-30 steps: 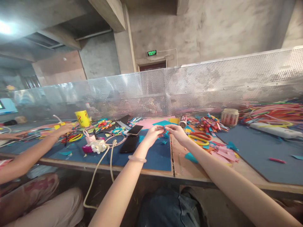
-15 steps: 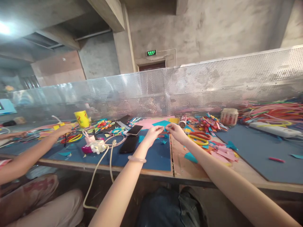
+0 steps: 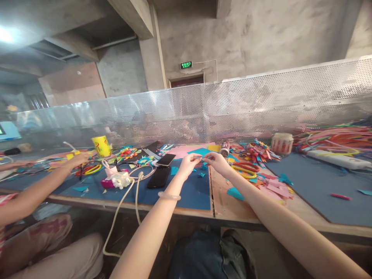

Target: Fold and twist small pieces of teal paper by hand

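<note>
My left hand (image 3: 188, 164) and my right hand (image 3: 216, 162) meet above the middle of the table, their fingertips pinched close together. Whatever lies between the fingertips is too small to make out; a hint of blue shows there. Behind the fingers lies a sheet of blue paper (image 3: 200, 151) on a pink paper sheet (image 3: 181, 151). Small blue paper scraps (image 3: 201, 175) rest on the dark blue mat (image 3: 186, 197) below my hands. A ring-like bracelet (image 3: 169, 196) sits on my left wrist.
Two phones (image 3: 159, 177) and a white power strip with cables (image 3: 119, 180) lie left. Right are scissors with yellow handles (image 3: 244, 173), pink paper pieces (image 3: 274, 188), a small bottle (image 3: 224, 148) and a jar (image 3: 281, 143). A co-worker's arm (image 3: 43, 188) reaches in at left.
My hands stay almost in place, fingertips still together, with only a slight shift of the fingers. The co-worker's arm barely moves.
</note>
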A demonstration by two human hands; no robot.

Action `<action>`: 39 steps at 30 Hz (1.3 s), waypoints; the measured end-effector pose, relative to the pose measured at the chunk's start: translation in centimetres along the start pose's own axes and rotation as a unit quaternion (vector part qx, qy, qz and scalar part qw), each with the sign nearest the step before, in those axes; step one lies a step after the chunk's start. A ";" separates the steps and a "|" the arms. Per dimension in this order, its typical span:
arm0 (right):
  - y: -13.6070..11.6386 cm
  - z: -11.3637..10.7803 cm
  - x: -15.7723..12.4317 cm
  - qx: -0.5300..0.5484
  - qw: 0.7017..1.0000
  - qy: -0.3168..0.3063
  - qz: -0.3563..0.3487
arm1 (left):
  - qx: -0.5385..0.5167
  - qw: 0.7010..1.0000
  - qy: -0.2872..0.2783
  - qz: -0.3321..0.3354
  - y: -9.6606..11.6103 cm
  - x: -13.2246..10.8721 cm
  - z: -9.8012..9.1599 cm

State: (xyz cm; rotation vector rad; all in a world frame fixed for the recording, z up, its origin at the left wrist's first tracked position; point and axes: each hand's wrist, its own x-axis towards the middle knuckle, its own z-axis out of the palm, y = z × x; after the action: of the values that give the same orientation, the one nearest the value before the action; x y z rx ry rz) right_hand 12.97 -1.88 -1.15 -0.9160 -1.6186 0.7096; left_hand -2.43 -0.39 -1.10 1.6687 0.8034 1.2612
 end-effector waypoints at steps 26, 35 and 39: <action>1.1 1.0 0.0 -0.268 0.938 0.096 -0.197 | -0.028 0.998 0.033 -0.038 0.2 -0.1 0.0; 0.9 0.9 0.0 -0.298 0.924 0.118 -0.206 | -0.074 0.996 0.015 -0.050 0.3 -0.1 0.0; 0.9 0.9 -0.1 -0.312 0.918 0.109 -0.217 | -0.061 0.997 0.017 -0.040 0.4 -0.2 0.0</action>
State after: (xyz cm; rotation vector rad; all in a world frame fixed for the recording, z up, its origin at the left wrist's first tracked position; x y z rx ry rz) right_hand 12.26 -1.51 -2.13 -0.9825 -1.7849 -0.2363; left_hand -2.50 -0.68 -0.81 1.5080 0.7897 1.2602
